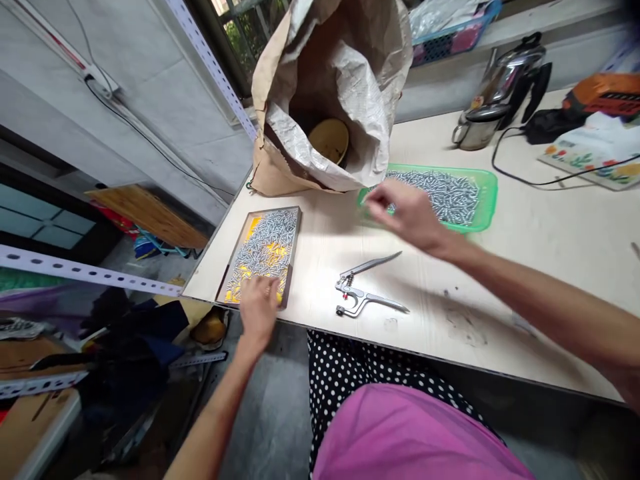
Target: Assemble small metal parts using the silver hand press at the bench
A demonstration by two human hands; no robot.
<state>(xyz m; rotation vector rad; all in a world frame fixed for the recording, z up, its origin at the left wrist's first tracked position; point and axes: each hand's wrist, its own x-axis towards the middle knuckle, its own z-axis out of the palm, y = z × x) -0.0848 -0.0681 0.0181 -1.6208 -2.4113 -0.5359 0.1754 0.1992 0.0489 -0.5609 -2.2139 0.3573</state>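
My left hand (259, 308) is at the near edge of a shallow clear box (289, 280) with a yellow bottom, holding many small silver metal pieces (273, 233) that look like screws. Its fingers are curled down at the pieces; what they grip is hidden. My right hand (407, 210), somewhat blurred, hovers by the left part of a green plastic tray (487, 210) heaped with similar silver pieces (445, 193). Thumb and forefinger are pinched together, and anything between them is too small to make out. Spring-loaded hand pliers (370, 297) lie spread on the table between my hands.
A large paper sack (273, 163) stands open behind, with a yellow round container (329, 140) inside. At the back right are a metal kettle (515, 73), a glass cup (477, 127), an orange power tool (603, 93), a black cable and a tissue pack (595, 157). The table's (320, 247) front edge borders my lap.
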